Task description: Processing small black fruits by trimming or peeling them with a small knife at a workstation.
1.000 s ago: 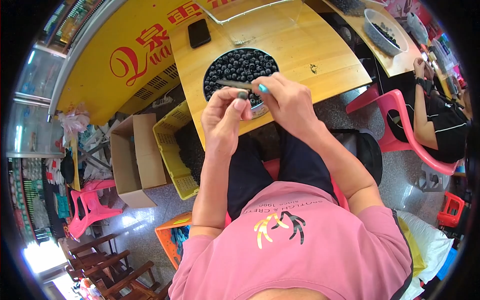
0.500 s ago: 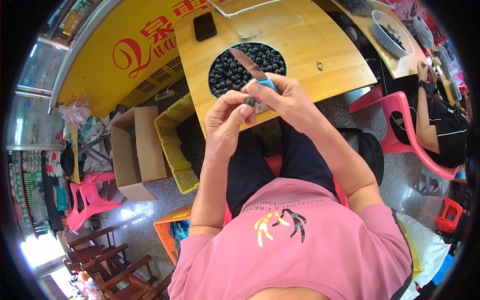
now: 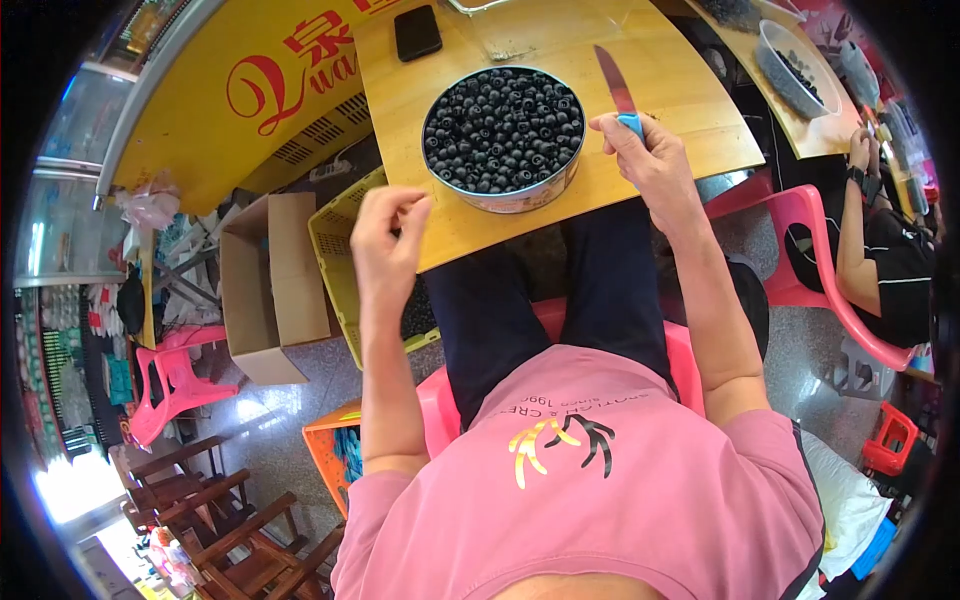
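Note:
A knife (image 3: 615, 80) with a blue handle is gripped in my right hand (image 3: 652, 172), blade pointing up and away from me over the table. My left hand (image 3: 387, 235) is off the table's near left edge, above the yellow crate (image 3: 332, 235). Its fingers are curled in, and whatever they may hold is hidden. Between my hands a round tin (image 3: 520, 198) stands on the wooden table (image 3: 665, 120), heaped with small dark round pieces (image 3: 500, 130), many showing a pale ring. Neither hand touches the tin.
A black phone (image 3: 417, 33) lies behind the tin. On another table at far right stands a clear tub (image 3: 797, 68) of dark pieces, near a seated person's arm (image 3: 855, 240). A pink chair (image 3: 815, 250) stands right, a cardboard box (image 3: 265, 280) left.
My hands have moved apart from above the tin's near edge, the left toward the crate, the right with the knife to the right. The dark piece between my left fingers no longer shows.

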`<state>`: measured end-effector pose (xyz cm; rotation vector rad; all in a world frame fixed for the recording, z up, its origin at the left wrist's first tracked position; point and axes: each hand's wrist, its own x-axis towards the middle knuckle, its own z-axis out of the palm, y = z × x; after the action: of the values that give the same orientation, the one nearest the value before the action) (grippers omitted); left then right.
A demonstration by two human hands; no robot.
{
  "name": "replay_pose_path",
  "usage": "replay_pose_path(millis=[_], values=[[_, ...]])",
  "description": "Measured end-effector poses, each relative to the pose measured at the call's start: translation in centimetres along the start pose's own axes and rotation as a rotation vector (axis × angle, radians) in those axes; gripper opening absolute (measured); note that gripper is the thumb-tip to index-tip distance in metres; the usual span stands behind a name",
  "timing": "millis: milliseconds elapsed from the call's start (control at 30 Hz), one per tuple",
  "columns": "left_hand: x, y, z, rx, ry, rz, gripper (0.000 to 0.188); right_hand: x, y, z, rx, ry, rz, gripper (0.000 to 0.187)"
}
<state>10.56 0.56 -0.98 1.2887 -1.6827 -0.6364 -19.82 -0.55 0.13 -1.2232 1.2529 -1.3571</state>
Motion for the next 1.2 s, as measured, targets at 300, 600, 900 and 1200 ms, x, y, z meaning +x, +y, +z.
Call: replay_pose_path(millis=[300,600,900,1200], values=[[5.5,2.8,8.0,0.289,-0.296,0.526,0.016,-1.3,0.0,-0.4,-0.079,-0.009,-0.029,0.024],[7.0,2.5,8.6,0.344,-0.404,0.472,0.022,-1.6,0.7,0.2,-0.052,-0.049,-0.002,0.025],[4.4,5.0,7.3,-0.762,-0.338,-0.174,0.016,-2.0,-0.6,3.1,0.112,-0.091,-0.001,0.025],[2.8,6.1,7.2,-1.098,-0.229,-0.206,0.020,-2.4,-1.9,4.7,0.239,-0.156,-0.093,0.022]])
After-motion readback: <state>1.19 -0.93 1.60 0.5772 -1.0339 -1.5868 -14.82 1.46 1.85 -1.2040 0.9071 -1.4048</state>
